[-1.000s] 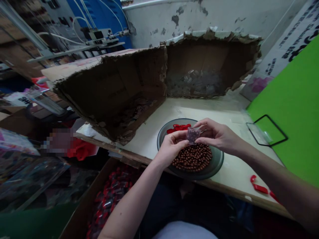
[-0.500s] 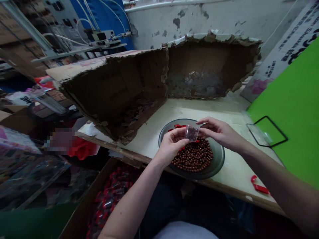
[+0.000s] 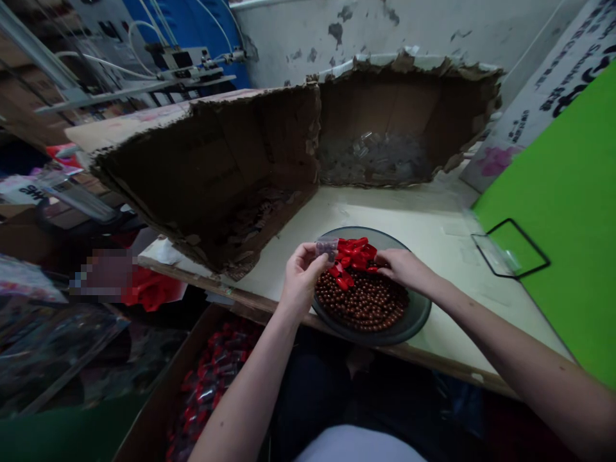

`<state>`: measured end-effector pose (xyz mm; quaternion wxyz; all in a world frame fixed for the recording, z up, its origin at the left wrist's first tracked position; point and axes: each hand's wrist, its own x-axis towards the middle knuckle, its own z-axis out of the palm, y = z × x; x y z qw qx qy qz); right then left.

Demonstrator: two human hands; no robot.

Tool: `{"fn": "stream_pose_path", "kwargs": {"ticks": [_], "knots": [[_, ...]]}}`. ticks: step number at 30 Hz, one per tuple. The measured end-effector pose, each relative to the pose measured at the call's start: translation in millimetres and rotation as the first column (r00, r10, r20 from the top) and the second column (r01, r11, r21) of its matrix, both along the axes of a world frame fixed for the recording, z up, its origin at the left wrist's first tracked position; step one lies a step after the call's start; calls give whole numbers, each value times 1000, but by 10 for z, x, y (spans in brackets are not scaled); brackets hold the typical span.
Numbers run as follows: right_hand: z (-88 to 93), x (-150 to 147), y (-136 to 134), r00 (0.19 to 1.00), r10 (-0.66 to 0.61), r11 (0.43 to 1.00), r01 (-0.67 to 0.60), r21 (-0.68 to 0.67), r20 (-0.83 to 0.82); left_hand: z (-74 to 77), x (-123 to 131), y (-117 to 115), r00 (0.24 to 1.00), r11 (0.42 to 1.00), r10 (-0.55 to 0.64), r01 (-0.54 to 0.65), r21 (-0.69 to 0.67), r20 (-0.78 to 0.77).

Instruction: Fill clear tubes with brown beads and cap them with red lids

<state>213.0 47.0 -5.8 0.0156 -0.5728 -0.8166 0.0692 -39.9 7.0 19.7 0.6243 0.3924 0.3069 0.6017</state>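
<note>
Beside the torn cardboard carton (image 3: 240,192) on the pale workbench (image 3: 433,237), a dark round dish (image 3: 419,314) sits directly under the hands. The left hand (image 3: 301,280) pinches a small clear plastic bag (image 3: 327,248) over the dish's edge. The right hand (image 3: 407,269) reaches in, its fingertips (image 3: 380,258) against red plastic pieces (image 3: 351,260) lying on brown beads (image 3: 360,307); whether it grips any, I cannot tell.
</note>
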Motion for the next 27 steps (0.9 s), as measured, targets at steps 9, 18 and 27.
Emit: {"fn": "stream_pose_path", "kwargs": {"ticks": [9,18,27], "knots": [[-13,-77,-4,992,8,997,-17,-74,-122,-122,30,-32,993,992,-120,119,-38,-21],[500,-200,-401,565,-315,857,-176,-484,-763,-141,152,-93,987,987,-154,152,-49,-37],[527,-375,-585,418,-448,783,-243,-572,-791,-67,318,-140,997,994,-78,79,-69,18]]}}
